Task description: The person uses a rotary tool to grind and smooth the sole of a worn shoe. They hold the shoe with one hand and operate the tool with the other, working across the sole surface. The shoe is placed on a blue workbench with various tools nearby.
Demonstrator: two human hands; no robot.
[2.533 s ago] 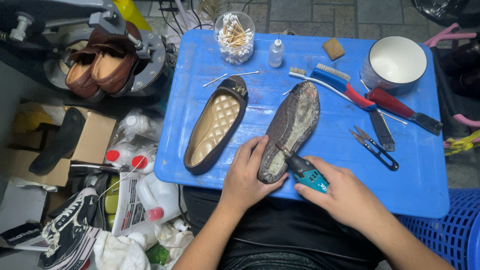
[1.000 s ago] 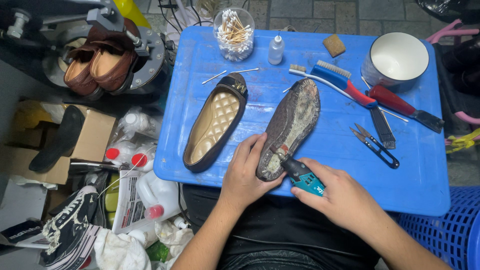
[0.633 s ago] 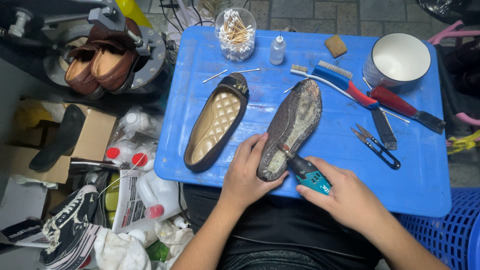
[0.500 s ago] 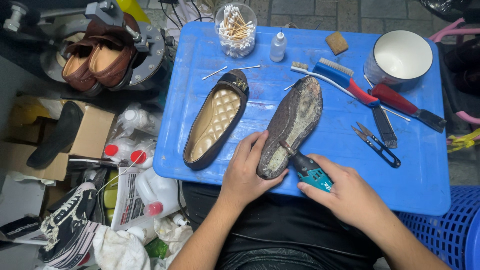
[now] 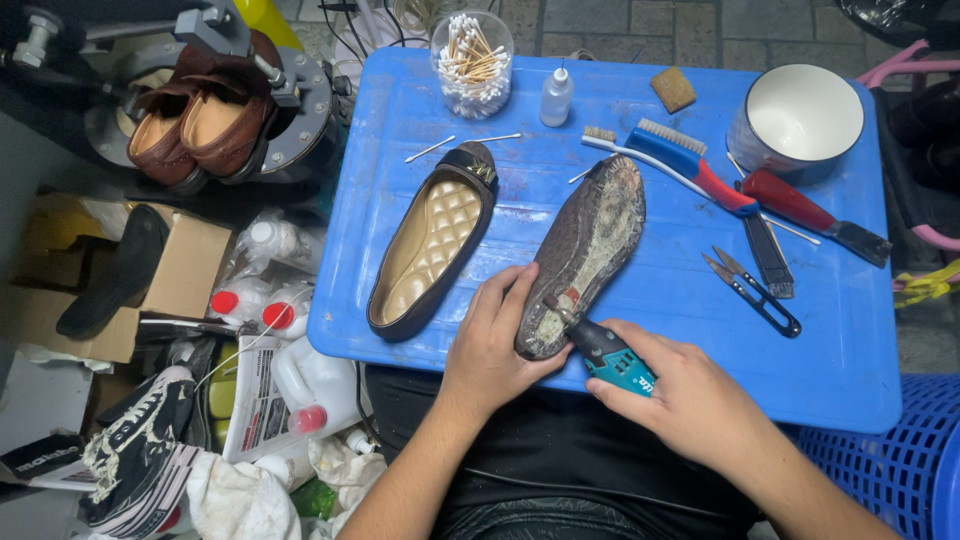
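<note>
A worn flat shoe point(image 5: 590, 245) lies sole up on the blue plastic table point(image 5: 850, 340). My left hand point(image 5: 495, 345) grips its heel end from the left. My right hand point(image 5: 690, 400) holds a small teal and black rotary tool point(image 5: 608, 352), and the tool's tip touches the sole near the heel. The matching flat shoe point(image 5: 432, 240), with a quilted tan insole, rests upright to the left of the first shoe.
On the table stand a jar of cotton swabs point(image 5: 474, 48), a small dropper bottle point(image 5: 556, 96), a sponge block point(image 5: 673, 88), brushes point(image 5: 690, 165), a scraper point(image 5: 810, 212), thread snips point(image 5: 752, 290) and a white mug point(image 5: 800, 118). Brown shoes point(image 5: 195, 125), bottles point(image 5: 300, 370) and a box point(image 5: 160, 290) crowd the floor at the left.
My hands and the tool stay at the sole's heel with only slight shifts. The camera view has drifted a little.
</note>
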